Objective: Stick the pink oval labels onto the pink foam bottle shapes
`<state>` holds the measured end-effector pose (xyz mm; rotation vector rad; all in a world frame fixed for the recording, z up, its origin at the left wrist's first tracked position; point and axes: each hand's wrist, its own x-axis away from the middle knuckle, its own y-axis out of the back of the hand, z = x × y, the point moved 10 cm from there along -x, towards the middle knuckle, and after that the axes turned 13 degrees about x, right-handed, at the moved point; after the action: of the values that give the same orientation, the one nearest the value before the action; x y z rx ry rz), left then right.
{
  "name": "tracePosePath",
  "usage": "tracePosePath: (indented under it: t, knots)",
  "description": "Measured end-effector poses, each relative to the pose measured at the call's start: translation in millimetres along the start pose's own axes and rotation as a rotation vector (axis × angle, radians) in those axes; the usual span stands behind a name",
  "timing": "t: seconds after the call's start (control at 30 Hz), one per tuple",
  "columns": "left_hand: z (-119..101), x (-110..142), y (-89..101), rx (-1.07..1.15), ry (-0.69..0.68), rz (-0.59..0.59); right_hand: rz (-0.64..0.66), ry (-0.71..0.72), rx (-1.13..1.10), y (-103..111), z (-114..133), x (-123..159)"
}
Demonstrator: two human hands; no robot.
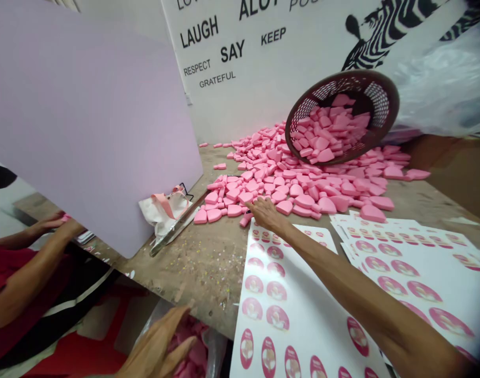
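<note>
My right hand (264,212) reaches to the near edge of a heap of pink paddle-shaped pieces (297,190). Its fingers are bent down onto one pink piece (245,219) and look closed on it. Beneath that forearm lies a sheet of pink oval stickers (277,294). Low in the view, off the table's front edge, my left hand (161,341) is slightly blurred, with thumb and fingers apart and nothing seen between them. Just beyond it hangs a clear plastic bag (214,349) holding more pink pieces (192,349).
A brown basket (389,113) lies tipped on the heap, pink pieces inside. More sticker sheets (413,262) are stacked right. A pale board (94,121) stands left, beside a white pouch (161,212) and a metal strip (177,231). Beyond it, a co-worker's arms (35,262) show.
</note>
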<state>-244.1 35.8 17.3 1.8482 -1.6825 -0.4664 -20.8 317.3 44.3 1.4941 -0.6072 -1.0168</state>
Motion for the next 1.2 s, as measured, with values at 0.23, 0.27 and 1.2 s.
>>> tracePosePath:
  t: [0.23,0.27,1.2]
  knots:
    - [-75,-78,-63.7,0.712,-0.027,0.111,0.082,-0.042,-0.039,16,-12,8]
    - [-83,-90,-72.5,0.838,-0.045,0.080,0.109,-0.041,-0.106,18,-7,23]
    - [-123,-48,-212.8,1.031,0.086,0.298,-0.168,-1.029,-0.268,80,-186,389]
